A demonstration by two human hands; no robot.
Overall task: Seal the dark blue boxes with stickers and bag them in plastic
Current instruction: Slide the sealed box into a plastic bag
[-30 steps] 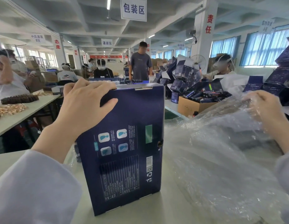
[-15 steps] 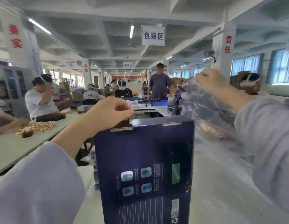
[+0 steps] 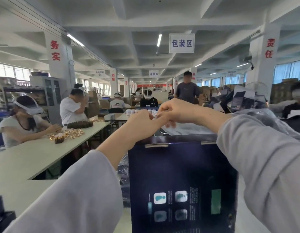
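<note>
Standing upright at the lower centre of the frame, the dark blue box rests on the pale surface with its printed face toward the camera. Its panels look like stiff, smooth card. Judged from this, it will keep its shape under a firm grip, but it may slide on the surface or tip, since it stands on a narrow edge. Take hold across the top edge or by both side edges.

Directly above the top edge, the left hand and right hand meet fingertip to fingertip. The right hand pinches the clear plastic bag. The left hand is curled, but whether it also holds film cannot be told. The bag appears thin, limp and slippery, so grip it at the mouth rim with both hands.

Further boxes lie heaped at the right of the frame.
</note>
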